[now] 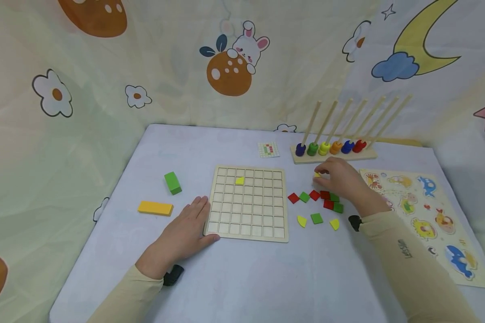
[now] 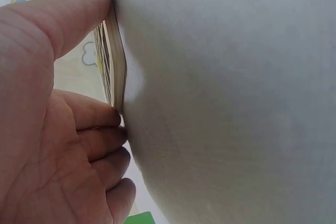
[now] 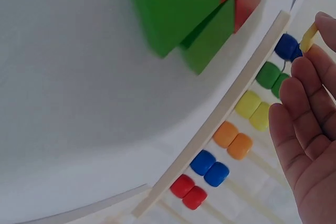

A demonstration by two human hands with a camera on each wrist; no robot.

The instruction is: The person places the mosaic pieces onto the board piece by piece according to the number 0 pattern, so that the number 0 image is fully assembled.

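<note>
"Pinching what, right hand (image 1: 341,179)?"
"Small flat yellow piece (image 3: 309,38), thumb to fingertips, near the pale wooden bead rack (image 1: 335,157)."
"Left hand (image 1: 183,235)?"
"Not clamped; relaxed fingers touch pale wooden grid board (image 1: 246,211), left edge."

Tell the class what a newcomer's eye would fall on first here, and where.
Probably the pale gridded board mid-table, with one yellow tile in its upper part and the left hand at its left edge. Next, the right hand, pinching a small yellow piece near the loose coloured tiles right of the board. At the back right stands a peg rack with bright beads.
</note>
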